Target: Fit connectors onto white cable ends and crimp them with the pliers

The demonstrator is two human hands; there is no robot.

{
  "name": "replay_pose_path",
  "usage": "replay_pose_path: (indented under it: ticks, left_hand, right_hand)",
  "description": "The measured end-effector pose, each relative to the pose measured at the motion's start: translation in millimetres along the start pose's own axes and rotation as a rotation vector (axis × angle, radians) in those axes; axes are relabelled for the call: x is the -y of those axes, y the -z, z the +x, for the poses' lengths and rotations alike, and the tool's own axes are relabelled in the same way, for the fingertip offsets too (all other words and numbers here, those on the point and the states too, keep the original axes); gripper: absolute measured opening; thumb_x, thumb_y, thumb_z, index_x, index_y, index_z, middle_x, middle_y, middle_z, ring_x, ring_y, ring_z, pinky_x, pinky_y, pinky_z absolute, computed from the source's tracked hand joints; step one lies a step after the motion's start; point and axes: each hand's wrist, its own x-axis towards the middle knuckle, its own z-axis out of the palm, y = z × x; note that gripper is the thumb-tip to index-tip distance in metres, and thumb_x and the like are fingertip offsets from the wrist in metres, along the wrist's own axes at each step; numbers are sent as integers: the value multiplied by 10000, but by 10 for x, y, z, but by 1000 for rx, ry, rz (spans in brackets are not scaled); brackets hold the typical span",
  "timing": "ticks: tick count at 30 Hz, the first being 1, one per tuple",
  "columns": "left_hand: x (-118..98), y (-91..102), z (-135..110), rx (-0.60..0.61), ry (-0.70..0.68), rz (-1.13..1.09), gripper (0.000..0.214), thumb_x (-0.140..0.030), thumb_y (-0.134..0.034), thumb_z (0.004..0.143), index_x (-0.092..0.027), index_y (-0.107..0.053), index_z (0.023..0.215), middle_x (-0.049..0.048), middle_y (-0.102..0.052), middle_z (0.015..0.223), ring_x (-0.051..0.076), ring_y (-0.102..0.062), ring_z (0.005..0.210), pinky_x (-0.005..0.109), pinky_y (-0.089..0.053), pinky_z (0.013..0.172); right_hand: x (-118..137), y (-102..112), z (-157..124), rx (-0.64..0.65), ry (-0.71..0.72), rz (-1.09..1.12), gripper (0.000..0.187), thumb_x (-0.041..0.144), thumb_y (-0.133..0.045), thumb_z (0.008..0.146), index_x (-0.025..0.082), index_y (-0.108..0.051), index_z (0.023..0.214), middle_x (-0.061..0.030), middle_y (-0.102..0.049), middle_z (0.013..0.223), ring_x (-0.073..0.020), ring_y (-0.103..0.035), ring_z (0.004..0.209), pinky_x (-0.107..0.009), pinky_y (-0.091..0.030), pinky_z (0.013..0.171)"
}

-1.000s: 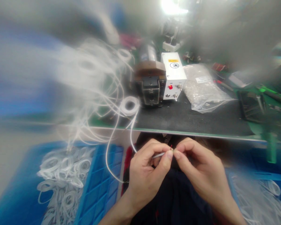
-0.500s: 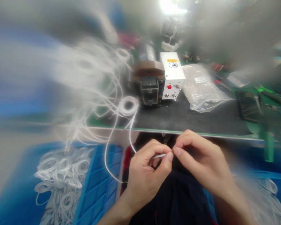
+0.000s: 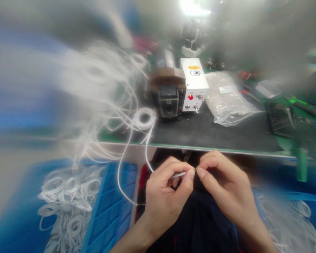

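My left hand pinches a white cable close to its end, between thumb and forefinger. Right beside it, my right hand has its thumb and forefinger closed on the cable's thin tip, which looks like fine bare wire and is mostly covered by the fingertips. From my left hand the cable runs up to a small white coil lying at the table edge. A second strand loops down past my left wrist.
Beyond my hands stands a dark machine with a white control box. A clear bag of small parts lies to its right, near green-handled pliers. Blurred white cables heap at left. Blue crates with coiled cables flank my lap.
My right hand has shifted slightly right and down, so a small gap with thin wire shows between the fingertips. My left hand has hardly moved.
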Motion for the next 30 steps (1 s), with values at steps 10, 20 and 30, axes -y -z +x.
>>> replay_pose_path:
  ticks: [10, 20, 30]
  left_hand:
    - [1, -8, -12, -23, 82, -80, 120, -144, -683, 1009, -221, -732, 932, 5, -652, 831, 150, -622, 733, 251, -456, 597]
    - [-18, 13, 34, 40, 59, -100, 142, -137, -685, 1011, -222, -748, 916, 6, -655, 810, 147, -604, 725, 272, -448, 629]
    - [-51, -20, 20, 6, 58, -64, 149, -144, -683, 999, -219, -720, 877, 0, -631, 794, 143, -587, 686, 266, -421, 576]
  right_hand:
    - [-17, -22, -38, 12, -22, 10, 97, 170, -703, 1028, 258, -703, 988, 15, -697, 941, -151, -659, 847, -264, -513, 783]
    - [-33, -42, 6, -7, -161, 155, 180, 275, -693, 1055, 223, -696, 883, 38, -647, 740, -116, -614, 624, -219, -498, 604]
    - [-44, -34, 26, 29, -187, 263, 160, 312, -727, 1040, 218, -717, 911, 13, -686, 825, -133, -637, 701, -229, -526, 651]
